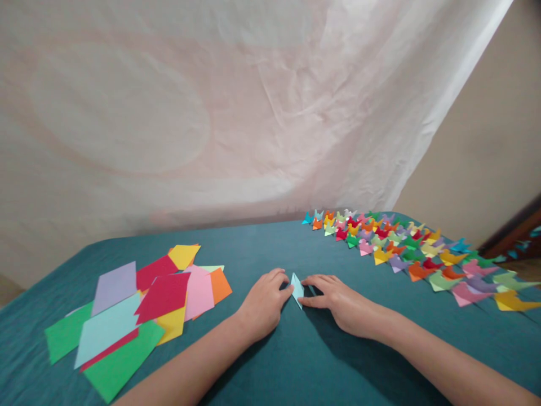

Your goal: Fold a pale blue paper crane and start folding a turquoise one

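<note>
A small light-blue folded paper (297,287) lies on the teal tablecloth (262,242) near the middle. My left hand (262,301) rests at its left side, fingers curled and pinching its edge. From the right, my right hand (338,298) presses on the paper with its fingertips, fingers held close together. Both forearms reach in from the bottom edge.
A loose heap of coloured paper squares (139,307) lies at the left. Several rows of folded paper birds (406,248) in many colours run along the right side toward the table's edge. A white sheet (211,113) hangs behind the table.
</note>
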A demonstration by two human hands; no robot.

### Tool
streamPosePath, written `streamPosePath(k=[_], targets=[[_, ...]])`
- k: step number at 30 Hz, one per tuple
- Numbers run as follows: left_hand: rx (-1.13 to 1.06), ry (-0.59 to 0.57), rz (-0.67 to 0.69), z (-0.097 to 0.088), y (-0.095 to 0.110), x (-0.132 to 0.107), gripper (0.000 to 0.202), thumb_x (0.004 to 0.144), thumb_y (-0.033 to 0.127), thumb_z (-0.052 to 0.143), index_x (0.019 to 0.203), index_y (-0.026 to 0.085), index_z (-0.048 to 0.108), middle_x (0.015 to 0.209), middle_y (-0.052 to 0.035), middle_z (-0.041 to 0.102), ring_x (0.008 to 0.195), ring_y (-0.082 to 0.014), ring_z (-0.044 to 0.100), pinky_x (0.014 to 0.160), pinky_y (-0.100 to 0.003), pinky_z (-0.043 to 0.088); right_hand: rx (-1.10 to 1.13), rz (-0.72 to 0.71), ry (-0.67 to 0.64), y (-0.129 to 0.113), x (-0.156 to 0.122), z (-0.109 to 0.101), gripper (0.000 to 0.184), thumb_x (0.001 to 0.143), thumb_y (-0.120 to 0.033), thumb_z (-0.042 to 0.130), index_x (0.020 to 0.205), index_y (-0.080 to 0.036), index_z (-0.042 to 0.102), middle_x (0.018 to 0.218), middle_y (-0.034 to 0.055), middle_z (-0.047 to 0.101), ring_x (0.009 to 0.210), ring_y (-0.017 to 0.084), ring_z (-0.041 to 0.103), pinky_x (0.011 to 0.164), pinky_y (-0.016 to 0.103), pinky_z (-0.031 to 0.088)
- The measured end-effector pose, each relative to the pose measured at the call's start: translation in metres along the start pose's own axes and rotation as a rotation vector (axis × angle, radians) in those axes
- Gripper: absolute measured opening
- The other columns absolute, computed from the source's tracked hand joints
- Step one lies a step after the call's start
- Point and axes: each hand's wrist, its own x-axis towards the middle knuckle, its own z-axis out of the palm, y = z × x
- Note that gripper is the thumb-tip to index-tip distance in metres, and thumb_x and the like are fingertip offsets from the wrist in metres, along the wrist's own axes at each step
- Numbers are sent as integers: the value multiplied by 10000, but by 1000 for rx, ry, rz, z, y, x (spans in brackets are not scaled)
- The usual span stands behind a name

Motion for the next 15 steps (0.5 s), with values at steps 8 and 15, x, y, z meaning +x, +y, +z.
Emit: streamPosePath(k=[8,15], targets=[[-79,61,7,4,-2,3,326,803,27,435,1033,168,618,1064,-102,556,1132,-247,442,939,-409,421,111,46,-23,1,-5,7,689,698,72,412,1174,-396,582,1462,41,300,1295,286,328,993,505,290],[-121,92,21,5,-3,3,352,773,8,439,1027,170,622,1048,-98,558,1092,-231,461,938,-395,418,308,204,176,-7,10,-3,429,766,-39,451,1137,-208,585,1183,92,577,1096,210,524,945,363,393]])
